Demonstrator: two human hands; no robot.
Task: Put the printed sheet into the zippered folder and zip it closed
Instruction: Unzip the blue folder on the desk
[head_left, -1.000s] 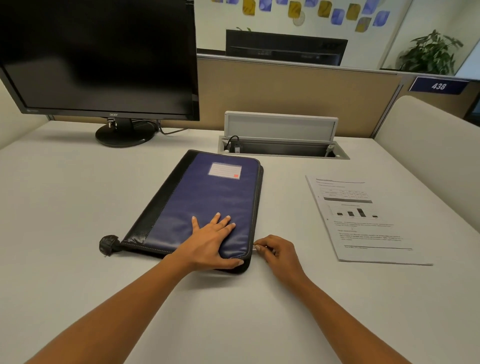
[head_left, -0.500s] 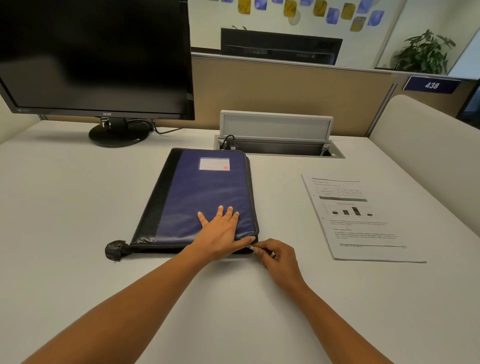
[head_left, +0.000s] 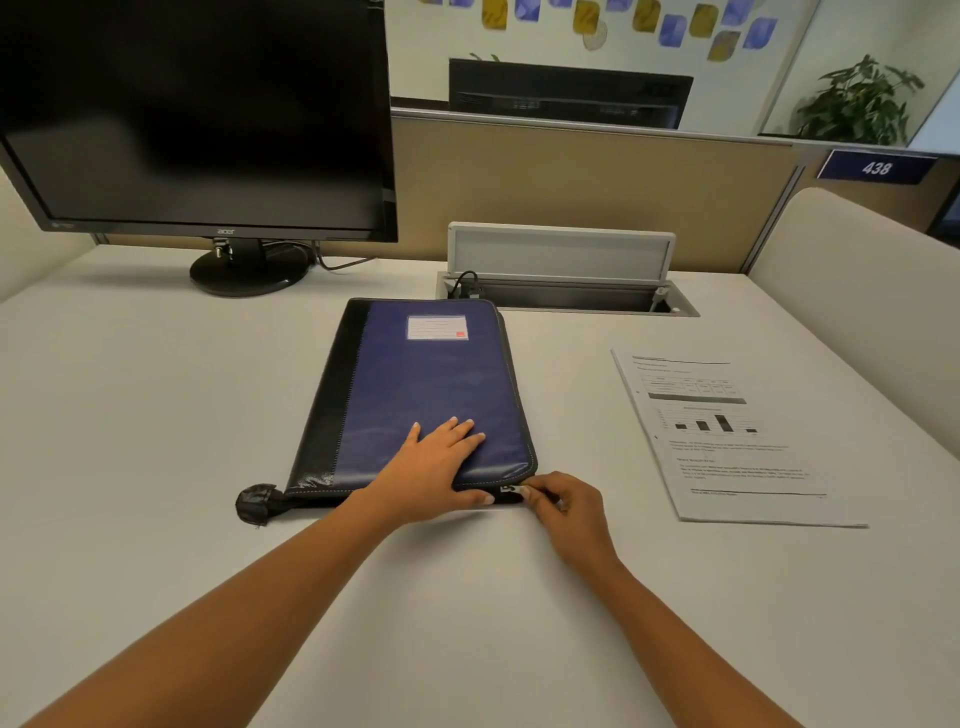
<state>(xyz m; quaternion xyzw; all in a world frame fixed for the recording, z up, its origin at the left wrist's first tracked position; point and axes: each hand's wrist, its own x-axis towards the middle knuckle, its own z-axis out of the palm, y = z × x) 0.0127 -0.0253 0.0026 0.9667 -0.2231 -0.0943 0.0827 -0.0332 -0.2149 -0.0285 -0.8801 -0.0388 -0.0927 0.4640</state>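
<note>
You've got a dark, switched-off monitor (head_left: 192, 114) standing on its round base at the back left of the white tabletop (head_left: 130, 415). Behind the middle sits a cable box (head_left: 566, 291) with its lid (head_left: 561, 249) propped up — a black plug in its left end. Beyond the tan partition (head_left: 571, 182): another screen (head_left: 569, 93), a potted plant (head_left: 857, 101), and a blue sign (head_left: 877, 167) reading 438.

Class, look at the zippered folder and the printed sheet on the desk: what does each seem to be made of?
Zippered folder: probably coated fabric or vinyl in blue and black; it shows a soft sheen, creases and stitched seams. Printed sheet: matte white paper, thin and flat, with black text and a bar chart.
</note>
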